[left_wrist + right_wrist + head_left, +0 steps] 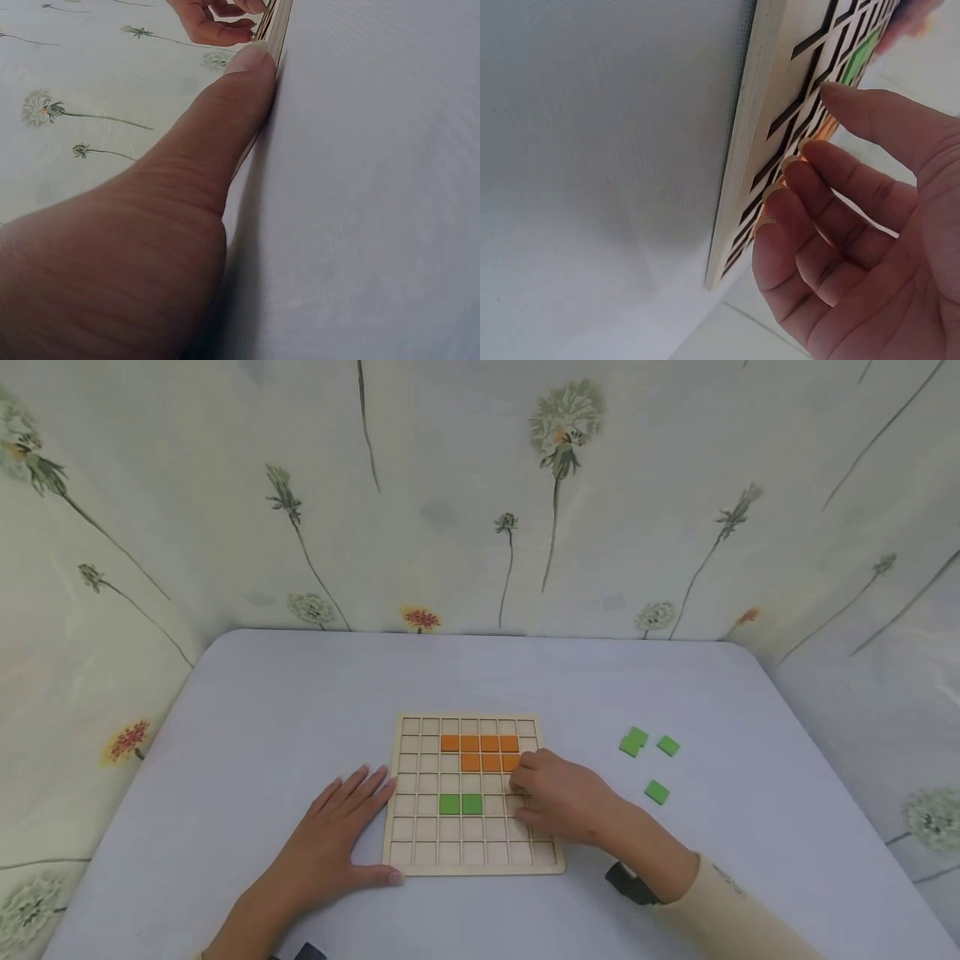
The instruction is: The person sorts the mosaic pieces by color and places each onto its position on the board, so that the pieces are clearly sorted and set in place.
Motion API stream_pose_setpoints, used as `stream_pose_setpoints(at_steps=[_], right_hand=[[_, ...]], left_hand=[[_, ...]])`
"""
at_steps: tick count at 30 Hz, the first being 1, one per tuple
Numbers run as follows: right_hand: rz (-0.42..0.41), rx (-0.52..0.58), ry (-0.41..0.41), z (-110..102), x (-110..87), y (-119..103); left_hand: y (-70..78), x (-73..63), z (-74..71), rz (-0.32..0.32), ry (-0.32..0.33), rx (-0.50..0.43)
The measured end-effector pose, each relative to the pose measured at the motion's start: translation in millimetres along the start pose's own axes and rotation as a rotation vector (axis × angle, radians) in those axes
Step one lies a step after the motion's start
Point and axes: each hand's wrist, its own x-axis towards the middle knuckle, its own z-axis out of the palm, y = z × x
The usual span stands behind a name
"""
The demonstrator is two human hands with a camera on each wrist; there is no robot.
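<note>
A square wooden grid board point(474, 870) lies on the table. Several orange tiles point(491, 744) fill cells in two adjoining rows near its far side, and two green tiles point(461, 804) sit side by side lower down. My left hand point(333, 831) rests spread at the board's left edge, its thumb by the near corner. Over the right part of the grid is my right hand point(562, 797), fingers loosely bent. In the right wrist view, thumb and fingers point(840, 187) stand apart with nothing between them, fingertips close to the cells.
Several loose green tiles point(657, 792) lie on the table to the right of the board, two of them together. A white cloth covers the table point(300, 685). Behind and beside it hangs a flower-patterned curtain point(450, 527).
</note>
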Motion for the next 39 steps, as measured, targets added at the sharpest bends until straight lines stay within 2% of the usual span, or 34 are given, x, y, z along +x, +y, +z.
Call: stream_pose_setpoints(at_steps=[8,17,24,39], right_hand=[[0.015,0.001,0.010,-2.0,-7.0,5.4],[0.062,-0.003,-0.009,-2.1,-15.0,16.6],[0.105,0.008,-0.017,-2.3,-26.5,28.1],[0.165,0.005,0.033,-5.9,-60.0,58.9]], left_hand=[[0.8,-0.4,-0.3,0.021,0.035,0.000],[-1.0,-1.8,-1.1,-0.006,-0.009,-0.002],[-1.0,-0.9,-1.9,-0.012,-0.017,-0.008],[1.8,-0.3,-3.0,-0.008,-0.019,-0.015]])
